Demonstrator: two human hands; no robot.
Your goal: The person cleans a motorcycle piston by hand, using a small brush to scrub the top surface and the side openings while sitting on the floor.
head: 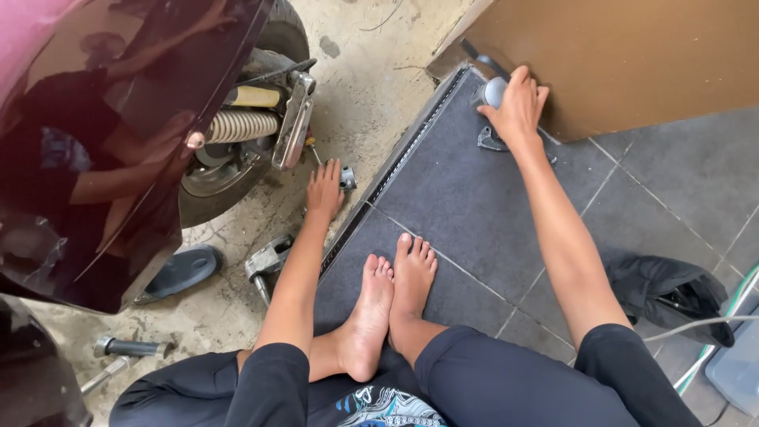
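I sit on the floor with bare feet (391, 296) crossed in front of me. My left hand (325, 188) reaches forward, palm down and fingers spread, over a small metal part (348, 179) on the concrete beside a scooter wheel (229, 170). My right hand (518, 107) stretches far ahead and closes around a grey rounded object (493, 92) at the foot of a brown panel (632, 55). A dark flat metal piece (490, 142) lies just under that hand.
A maroon scooter body (103, 134) with a spring shock absorber (241, 125) fills the left. A brake caliper (267, 259), a black pedal (183, 270) and a socket wrench (130, 348) lie on the concrete. A black bag (672, 289) and a plastic box (735, 368) sit at right.
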